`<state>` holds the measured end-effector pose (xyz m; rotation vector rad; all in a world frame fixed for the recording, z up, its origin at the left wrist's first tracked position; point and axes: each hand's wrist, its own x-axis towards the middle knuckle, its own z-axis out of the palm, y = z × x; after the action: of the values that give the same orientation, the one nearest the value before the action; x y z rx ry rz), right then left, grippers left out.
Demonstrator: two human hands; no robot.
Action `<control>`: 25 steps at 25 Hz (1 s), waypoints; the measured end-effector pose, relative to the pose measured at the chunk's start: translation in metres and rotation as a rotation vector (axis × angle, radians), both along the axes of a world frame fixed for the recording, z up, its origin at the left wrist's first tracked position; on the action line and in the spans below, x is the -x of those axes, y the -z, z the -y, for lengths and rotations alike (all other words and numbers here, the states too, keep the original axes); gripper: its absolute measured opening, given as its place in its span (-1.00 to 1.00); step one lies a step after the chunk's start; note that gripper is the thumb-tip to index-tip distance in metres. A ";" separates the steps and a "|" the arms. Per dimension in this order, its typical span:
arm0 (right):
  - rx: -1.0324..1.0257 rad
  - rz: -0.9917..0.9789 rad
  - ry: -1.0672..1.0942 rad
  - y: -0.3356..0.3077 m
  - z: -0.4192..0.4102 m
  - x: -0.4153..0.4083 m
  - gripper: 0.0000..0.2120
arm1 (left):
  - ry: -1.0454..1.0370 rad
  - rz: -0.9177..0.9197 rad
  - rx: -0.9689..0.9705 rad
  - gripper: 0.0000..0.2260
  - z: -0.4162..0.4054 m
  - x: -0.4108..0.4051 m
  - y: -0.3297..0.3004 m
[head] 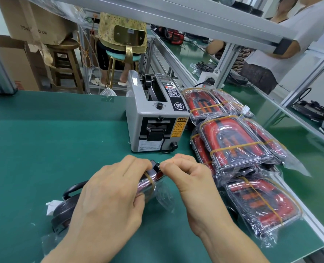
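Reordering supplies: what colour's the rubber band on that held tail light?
Rubber band: yellowish tan, on the bagged tail light; best in head view.

left hand (109, 188) curled palm-down, right hand (185, 172) fingertips pinched, knuckles nearly touching

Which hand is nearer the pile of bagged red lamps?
Right. The right hand sits just left of the pile; the left hand lies farther left, beyond the bagged lamp both hold.

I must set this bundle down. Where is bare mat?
Bare green mat lies left of the tape dispenser, from the far edge down to the left hand. Right of the dispenser, stacked bagged lamps crowd the bench to its edge.
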<state>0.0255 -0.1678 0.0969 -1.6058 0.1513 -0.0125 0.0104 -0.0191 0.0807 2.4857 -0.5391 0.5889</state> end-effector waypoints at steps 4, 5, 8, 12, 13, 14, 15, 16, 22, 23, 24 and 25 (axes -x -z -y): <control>0.000 0.022 0.014 0.000 -0.001 0.001 -0.84 | -0.007 -0.013 0.003 -0.48 0.000 0.000 0.001; -0.026 0.023 0.005 -0.001 -0.001 0.001 -0.85 | -0.011 -0.015 0.003 -0.49 0.000 -0.001 0.001; -0.001 0.032 -0.008 -0.004 -0.001 -0.001 -0.88 | -0.011 -0.007 0.007 -0.50 0.000 -0.001 0.002; 0.084 0.023 0.037 -0.001 -0.001 -0.001 -0.87 | 0.000 0.008 0.018 -0.49 0.000 0.000 0.001; 0.098 0.035 0.053 0.001 -0.001 -0.001 -0.86 | 0.003 0.010 0.017 -0.48 0.000 0.000 0.001; 0.111 0.048 0.066 0.003 0.000 0.000 -0.86 | 0.009 0.013 0.013 -0.48 0.001 0.000 0.001; 0.124 0.061 0.075 0.004 -0.001 0.000 -0.86 | 0.015 0.015 0.011 -0.48 0.000 0.000 0.002; 0.141 0.069 0.081 0.006 -0.001 0.000 -0.85 | 0.020 0.011 0.013 -0.47 0.000 0.000 0.003; 0.284 0.138 0.139 0.011 -0.002 0.000 -0.89 | 0.050 0.000 -0.005 -0.44 0.001 -0.001 0.004; 0.329 0.149 0.148 0.011 -0.004 0.001 -0.88 | 0.048 0.007 -0.018 -0.45 0.002 -0.001 0.004; 0.370 0.160 0.160 0.011 -0.004 0.002 -0.87 | 0.046 0.015 -0.031 -0.45 0.002 -0.001 0.004; 0.402 0.174 0.181 0.012 -0.003 0.002 -0.88 | 0.043 0.025 -0.042 -0.46 0.002 -0.001 0.004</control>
<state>0.0235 -0.1651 0.0852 -1.9768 0.1657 -0.3408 0.0114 -0.0209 0.0764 2.5024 -0.6199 0.5987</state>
